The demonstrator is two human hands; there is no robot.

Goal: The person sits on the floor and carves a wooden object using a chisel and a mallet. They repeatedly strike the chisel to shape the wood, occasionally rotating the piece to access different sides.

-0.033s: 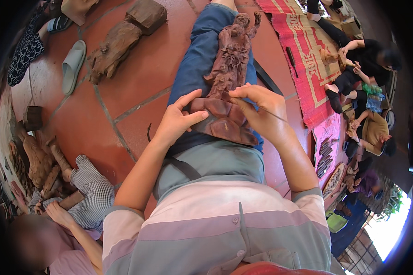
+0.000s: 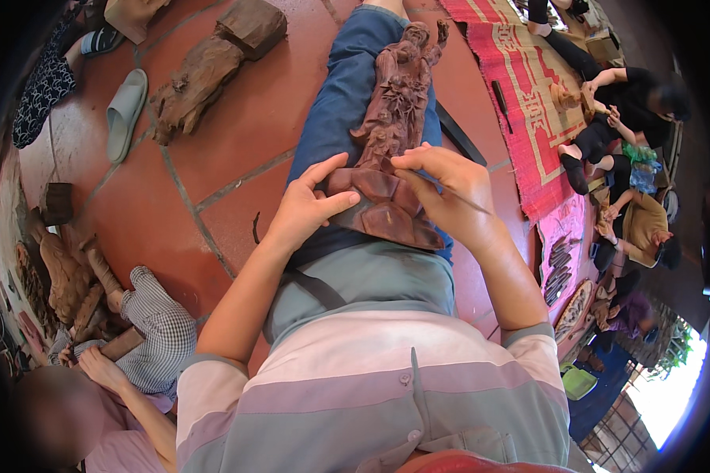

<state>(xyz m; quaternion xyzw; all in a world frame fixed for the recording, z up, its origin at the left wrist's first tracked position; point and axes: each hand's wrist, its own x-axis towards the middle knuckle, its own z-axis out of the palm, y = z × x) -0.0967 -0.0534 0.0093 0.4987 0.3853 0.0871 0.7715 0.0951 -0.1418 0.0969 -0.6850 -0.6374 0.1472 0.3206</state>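
Observation:
A dark reddish-brown carved wooden statue [image 2: 401, 94] lies lengthwise along my legs, its head away from me and one arm raised. Its faceted base [image 2: 386, 206] is nearest my waist. My left hand [image 2: 312, 201] grips the left side of that base, thumb over the top, other fingers partly hidden. Pinched in my right hand [image 2: 454, 189] is a thin rod-like tool [image 2: 472, 202], its back end sticking out past the hand. My right fingertips are at the spot where the figure meets the base; the tool's tip is hidden there.
Red floor tiles surround me. A rough wood carving [image 2: 197, 83] and a grey-green slipper [image 2: 126, 114] lie to the left. A red patterned mat [image 2: 521, 118] holds a dark tool [image 2: 501, 106]. People sit at work on the right; another person holds a wood block [image 2: 125, 344] at lower left.
The thin tool in my right hand has tilted very slightly. My left hand and the statue stay in place.

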